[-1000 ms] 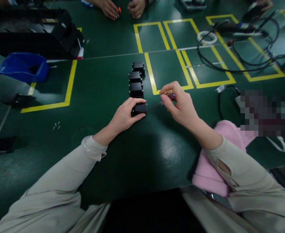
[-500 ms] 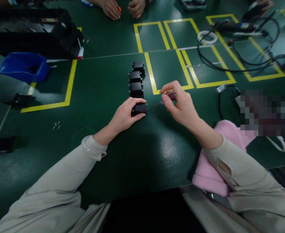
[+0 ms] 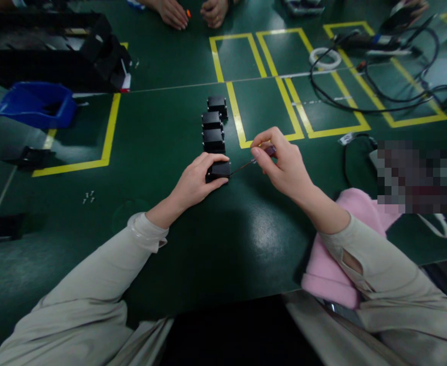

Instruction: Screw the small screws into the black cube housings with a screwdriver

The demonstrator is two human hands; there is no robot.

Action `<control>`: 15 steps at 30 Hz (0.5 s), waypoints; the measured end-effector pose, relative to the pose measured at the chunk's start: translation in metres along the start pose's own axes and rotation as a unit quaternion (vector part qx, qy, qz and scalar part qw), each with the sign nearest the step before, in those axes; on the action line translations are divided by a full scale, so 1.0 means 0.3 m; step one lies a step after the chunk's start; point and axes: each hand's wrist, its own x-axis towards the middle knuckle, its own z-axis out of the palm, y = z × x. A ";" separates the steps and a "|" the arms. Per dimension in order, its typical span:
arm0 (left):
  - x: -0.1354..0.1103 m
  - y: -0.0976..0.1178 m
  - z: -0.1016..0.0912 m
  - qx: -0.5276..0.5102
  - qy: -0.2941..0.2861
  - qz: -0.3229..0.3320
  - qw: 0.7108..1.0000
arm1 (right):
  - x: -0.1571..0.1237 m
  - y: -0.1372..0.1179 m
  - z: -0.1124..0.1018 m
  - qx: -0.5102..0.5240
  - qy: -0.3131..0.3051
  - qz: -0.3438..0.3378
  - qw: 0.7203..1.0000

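Observation:
My left hand (image 3: 197, 178) grips a small black box (image 3: 220, 169) on the green table, thumb along its near side and fingers along its far side. In my right hand (image 3: 280, 162) is a screwdriver (image 3: 271, 151), its handle pinched between thumb and fingers. The thin shaft slants down to the left, and its tip meets the right end of the box. Just beyond, three similar black boxes (image 3: 213, 137) stand in a row with small screws at their ends. What the tip touches is too small to make out.
Loose screws (image 3: 88, 196) lie to the left. A blue bin (image 3: 36, 105) and a long black rack (image 3: 56, 53) stand at the far left. Pink cloth (image 3: 332, 264) lies under my right forearm. Black cables (image 3: 360, 109) spread at the right. Another person's hands (image 3: 173, 14) rest across the table.

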 end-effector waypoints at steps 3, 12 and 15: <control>-0.002 0.000 0.000 -0.001 0.002 0.003 1.000 | 0.000 -0.001 0.000 0.000 0.000 0.001 1.000; -0.004 -0.002 0.000 -0.004 0.006 0.013 1.000 | -0.001 -0.007 -0.002 0.002 -0.002 0.007 1.000; -0.004 -0.001 0.001 -0.001 0.004 0.009 1.000 | 0.000 -0.006 -0.001 -0.001 -0.005 0.013 1.000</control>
